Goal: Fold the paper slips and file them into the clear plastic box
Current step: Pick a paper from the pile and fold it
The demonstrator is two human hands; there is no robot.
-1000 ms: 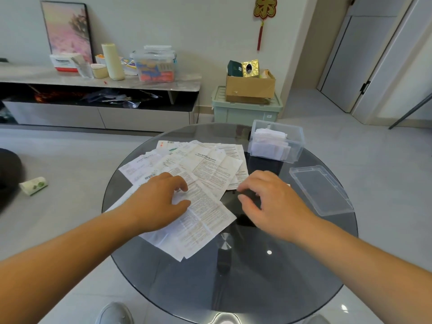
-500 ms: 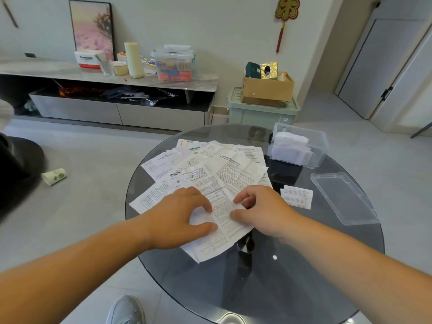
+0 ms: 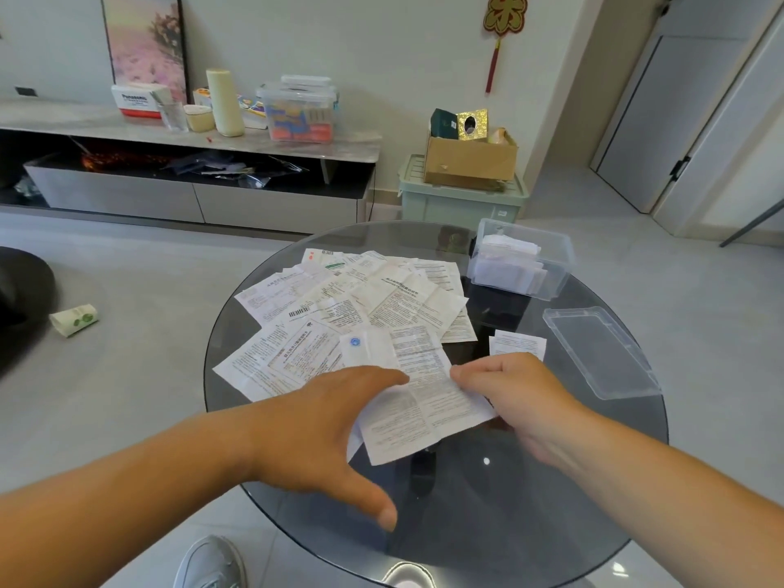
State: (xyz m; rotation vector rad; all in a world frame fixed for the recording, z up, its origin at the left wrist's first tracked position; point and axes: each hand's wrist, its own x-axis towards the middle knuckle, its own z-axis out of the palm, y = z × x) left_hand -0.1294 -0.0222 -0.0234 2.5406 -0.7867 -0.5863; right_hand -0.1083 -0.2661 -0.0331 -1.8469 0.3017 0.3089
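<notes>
A printed white paper slip [image 3: 424, 407], creased and covered in small black text, is held just above the near part of a round dark glass table [image 3: 509, 502]. Its right edge is pinched between the thumb and curled fingers of the right hand [image 3: 515, 386]. The left hand [image 3: 322, 430] is spread wide, thumb stretched toward the near rim; its fingers are laid over the slip's left edge, and whether they grip it cannot be told. Behind the held slip, a fanned, overlapping pile of slips [image 3: 352, 307] is spread across the middle of the table; their number cannot be counted exactly because of the overlap, but it is well above ten. One small folded slip [image 3: 517, 345] is seen lying alone just beyond the right hand. One clear plastic box [image 3: 524, 265] is set at the far right of the table, with folded slips stacked inside. One clear lid [image 3: 602, 352] is laid flat beside it, nearer the right rim.
</notes>
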